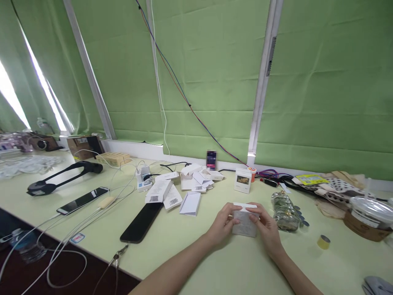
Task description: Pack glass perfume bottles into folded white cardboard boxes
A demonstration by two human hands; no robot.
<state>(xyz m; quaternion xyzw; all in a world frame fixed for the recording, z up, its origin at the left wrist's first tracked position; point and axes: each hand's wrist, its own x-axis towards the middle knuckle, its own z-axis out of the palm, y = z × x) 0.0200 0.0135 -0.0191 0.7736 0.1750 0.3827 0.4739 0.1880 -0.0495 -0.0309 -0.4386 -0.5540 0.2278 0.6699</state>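
Between my two hands, near the table's front, is a small white box (245,223) with fine print on its facing side. My left hand (223,223) grips its left edge, thumb on the front and fingers at the top. On the other side my right hand (264,225) holds the right edge, its thumb also on the front. Just behind stands another white box (242,181) with a dark picture on it. To the left lie several white cartons (159,191), some with barcodes, and a flat white piece (190,204).
A black phone (143,223) and a second phone (82,200) lie left, among white cables. Right of my hands are a glass jar (285,213), a yellow roll (323,241) and a lidded plastic bowl (370,217). A power adapter (143,180) sits behind.
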